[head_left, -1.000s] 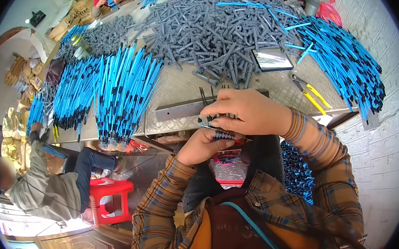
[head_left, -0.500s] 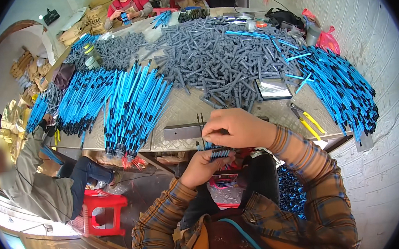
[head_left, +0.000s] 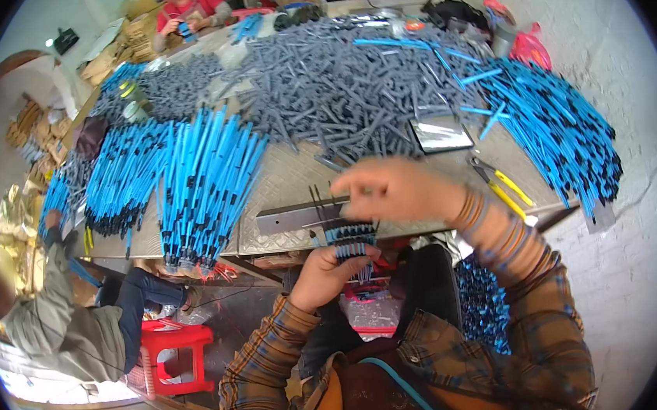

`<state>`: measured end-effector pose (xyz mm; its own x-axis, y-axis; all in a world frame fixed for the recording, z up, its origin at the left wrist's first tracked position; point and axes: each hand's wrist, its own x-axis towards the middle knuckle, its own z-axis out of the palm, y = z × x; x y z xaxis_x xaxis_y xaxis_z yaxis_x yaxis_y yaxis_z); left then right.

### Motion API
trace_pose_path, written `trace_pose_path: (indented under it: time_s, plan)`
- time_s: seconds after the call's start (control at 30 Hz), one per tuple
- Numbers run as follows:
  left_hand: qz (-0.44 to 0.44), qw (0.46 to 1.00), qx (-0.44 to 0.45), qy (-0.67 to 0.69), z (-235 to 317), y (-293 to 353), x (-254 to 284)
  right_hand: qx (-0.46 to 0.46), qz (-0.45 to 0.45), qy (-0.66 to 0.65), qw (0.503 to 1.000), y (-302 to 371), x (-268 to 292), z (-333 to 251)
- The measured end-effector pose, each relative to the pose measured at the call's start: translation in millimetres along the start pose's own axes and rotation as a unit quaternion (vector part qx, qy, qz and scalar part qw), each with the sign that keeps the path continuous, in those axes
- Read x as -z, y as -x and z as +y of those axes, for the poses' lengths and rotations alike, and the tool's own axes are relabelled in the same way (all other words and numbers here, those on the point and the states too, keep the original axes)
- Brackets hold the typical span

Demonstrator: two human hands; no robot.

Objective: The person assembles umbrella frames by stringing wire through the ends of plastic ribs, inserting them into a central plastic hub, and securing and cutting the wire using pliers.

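My left hand (head_left: 327,277) is closed round a bundle of slim blue-and-black tubes (head_left: 354,242), held upright just in front of the table edge. Some dark thin rods (head_left: 318,198) stick up at the grey metal bar (head_left: 289,221) behind that bundle. Over the bar's right part hangs my right hand (head_left: 397,189), its fingers bent toward the rods and smeared by motion. Whether anything sits in those fingers cannot be made out. The bar lies along the near side of the table.
Blue sticks lie in heaps at left (head_left: 209,184) and right (head_left: 561,138). A broad pile of grey plastic plugs (head_left: 349,86) fills the middle. Yellow-handled pliers (head_left: 503,188) and a flat shiny device (head_left: 442,134) lie nearby. Two people sit at the left and far side; a red stool (head_left: 176,351) stands left.
My right hand has lifted slightly and shifted right, away from my left hand. More of the blue-and-black bundle shows now. The whole view has shifted a little.
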<state>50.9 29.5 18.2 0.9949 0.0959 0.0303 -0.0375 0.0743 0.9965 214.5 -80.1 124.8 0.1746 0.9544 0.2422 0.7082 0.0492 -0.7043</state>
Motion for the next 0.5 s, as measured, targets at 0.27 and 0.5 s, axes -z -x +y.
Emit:
trace_pose_path:
  time_s: [0.27,0.5]
  plan:
    - [0.008,1.0,0.016,0.011,12,-1,-1,-0.206,0.074,0.324,0.92,37,91,166]
    - [0.001,0.999,0.014,0.041,9,0,0,-0.218,0.095,0.42,0.876,49,73,191]
